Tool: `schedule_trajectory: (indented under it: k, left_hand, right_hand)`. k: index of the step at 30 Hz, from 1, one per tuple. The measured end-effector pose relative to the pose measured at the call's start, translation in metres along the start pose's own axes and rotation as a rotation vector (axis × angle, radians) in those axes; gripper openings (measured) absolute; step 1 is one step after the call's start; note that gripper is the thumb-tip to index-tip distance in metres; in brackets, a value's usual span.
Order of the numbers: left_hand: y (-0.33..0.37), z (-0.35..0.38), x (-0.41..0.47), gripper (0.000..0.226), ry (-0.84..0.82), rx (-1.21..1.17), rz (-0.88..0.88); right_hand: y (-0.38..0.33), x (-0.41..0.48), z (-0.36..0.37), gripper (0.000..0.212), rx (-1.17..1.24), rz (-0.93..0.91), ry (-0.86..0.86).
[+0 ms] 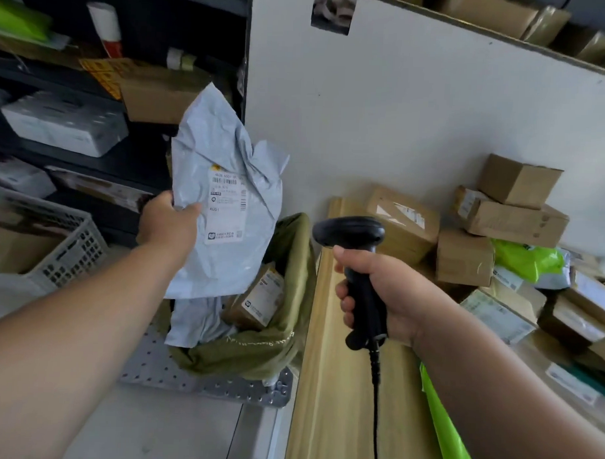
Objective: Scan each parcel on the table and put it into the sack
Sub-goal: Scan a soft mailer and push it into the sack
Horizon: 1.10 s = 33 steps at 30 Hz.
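Grey mailer bag [223, 206] held up over open green sack [273, 345], label facing camera; left hand [169, 221] pinches its edge. Right hand [384, 294] curls round black scanner [355, 262]. Brown boxes [465, 231] piled on wooden table [326, 402]

A parcel sorting room: stacked cardboard boxes [464, 257] crowd the wooden table [326, 384], with dark storage shelves [91, 160] alongside.

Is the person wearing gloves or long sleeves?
No. The left hand and right hand have no gloves. The left forearm and right forearm are bare too, with no sleeves in view. I see no watch, bracelet or rings.
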<state>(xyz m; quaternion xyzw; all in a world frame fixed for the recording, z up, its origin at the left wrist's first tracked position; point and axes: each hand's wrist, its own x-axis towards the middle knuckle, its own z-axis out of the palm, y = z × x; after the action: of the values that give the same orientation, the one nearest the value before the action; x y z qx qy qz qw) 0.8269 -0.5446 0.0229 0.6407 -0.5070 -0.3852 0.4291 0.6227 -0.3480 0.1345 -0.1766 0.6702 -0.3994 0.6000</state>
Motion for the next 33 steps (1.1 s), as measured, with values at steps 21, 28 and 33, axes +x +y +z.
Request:
schedule_trajectory:
  k: [21,28,33]
  left_hand:
    - [-0.026,0.039,0.045,0.009,-0.082,-0.036,-0.132]
    - [-0.011,0.027,0.016,0.021,-0.215,-0.052,-0.226]
    - [-0.050,0.031,0.010,0.022,-0.229,0.006,-0.325]
  right_hand:
    - [0.025,0.062,-0.026,0.031,0.000,0.071,0.089]
    - [0.034,0.067,-0.037,0.028,0.052,0.010,0.028]
    - [0.050,0.088,-0.019,0.020,0.037,-0.033,-0.010]
